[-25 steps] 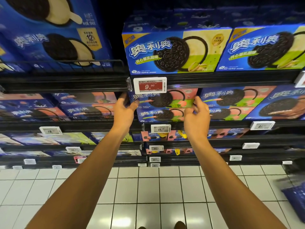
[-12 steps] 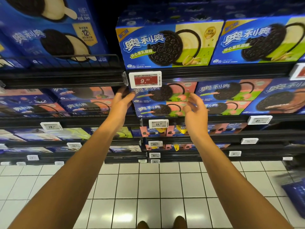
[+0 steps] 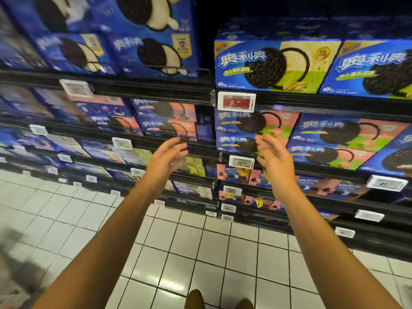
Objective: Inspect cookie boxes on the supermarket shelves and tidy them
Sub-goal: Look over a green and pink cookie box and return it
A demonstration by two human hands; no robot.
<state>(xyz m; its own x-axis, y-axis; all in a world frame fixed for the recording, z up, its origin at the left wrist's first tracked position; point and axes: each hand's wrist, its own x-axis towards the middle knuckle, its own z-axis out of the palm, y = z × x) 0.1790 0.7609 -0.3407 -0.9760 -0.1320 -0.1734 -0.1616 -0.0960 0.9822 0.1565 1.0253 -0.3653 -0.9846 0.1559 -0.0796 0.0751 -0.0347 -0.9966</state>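
Top shelf box [image 3: 276, 65] read "OREO" on the biscuit, w/ Chinese brand lettering; red tag [image 3: 236, 102] under it showed 9.90, white tag [image 3: 241, 162] one shelf down 11-something (rest blurred). Two stacked pink-green cookie boxes [image 3: 252, 132] sat at the left end of the middle shelf [image 3: 334, 171], above that tag. Left hand [image 3: 166, 158] and right hand [image 3: 275, 157] hung in front, fingers loosely apart, each grip holding nothing; right fingertips just before the lower box, contact unclear.

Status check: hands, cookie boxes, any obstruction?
Left hand open, empty. Right hand open, empty, before the pink cookie boxes. Nothing blocking them.
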